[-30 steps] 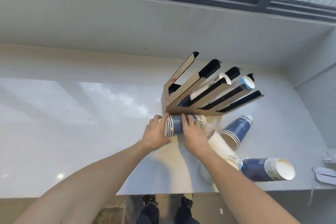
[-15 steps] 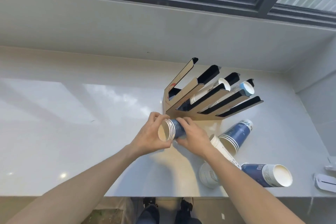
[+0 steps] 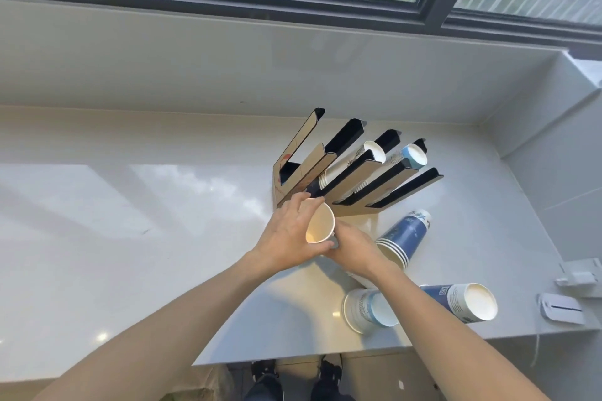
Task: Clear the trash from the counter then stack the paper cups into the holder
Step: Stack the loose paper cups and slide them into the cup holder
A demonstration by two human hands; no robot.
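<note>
A brown and black slotted cup holder (image 3: 355,192) stands on the white counter (image 3: 130,238). Two of its slots hold cup stacks, one white (image 3: 374,151), one light blue (image 3: 413,155). My left hand (image 3: 286,234) and my right hand (image 3: 355,246) both grip a stack of paper cups (image 3: 320,225) just in front of the holder, its open mouth turned towards me. A blue cup stack (image 3: 405,234) lies right of my hands. Near the front edge lie a white cup (image 3: 365,311) and a blue cup (image 3: 465,301).
A white wall and a dark-framed window rise behind the counter. Two small white devices (image 3: 562,308) sit at the far right, near a side wall. The counter's front edge runs just below the lying cups.
The cup stack in my hands was lying sideways on the counter; it has been lifted and turned so its mouth faces me, closer to the holder's front.
</note>
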